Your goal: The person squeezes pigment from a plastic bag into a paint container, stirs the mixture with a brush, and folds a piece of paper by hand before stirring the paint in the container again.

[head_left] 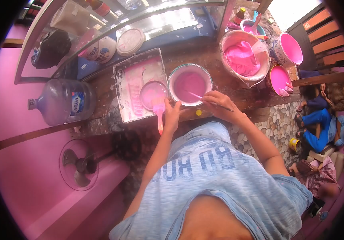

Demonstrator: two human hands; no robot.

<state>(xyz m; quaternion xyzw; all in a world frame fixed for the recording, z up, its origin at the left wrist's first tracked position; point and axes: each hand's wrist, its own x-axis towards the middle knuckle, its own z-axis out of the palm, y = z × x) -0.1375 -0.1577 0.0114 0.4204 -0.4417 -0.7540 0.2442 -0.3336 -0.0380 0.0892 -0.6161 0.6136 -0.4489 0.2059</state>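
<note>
Near the middle of the wooden table stands a white bucket (209, 76) of pink paint (189, 85). My left hand (172, 116) is closed at its near left rim, with thumb and fingers seeming to pinch the edge. Beside that hand a wide paintbrush (159, 114) with a pink-smeared handle lies across a round paint-coated lid (150, 90) in a paint tray (118, 80). Between the fingers of my right hand (223, 106) is a thin stick (222, 106), tilted over the near rim, its pink-coated end at the paint. Whether it carries bristles is hidden.
At right stand a large bucket (225, 60) holding pink-stained contents and more paint buckets (276, 54). A clear water jug (62, 102) lies at left, above a fan (80, 164). A glass-fronted case (140, 20) stands behind. Several people (320, 128) sit at far right.
</note>
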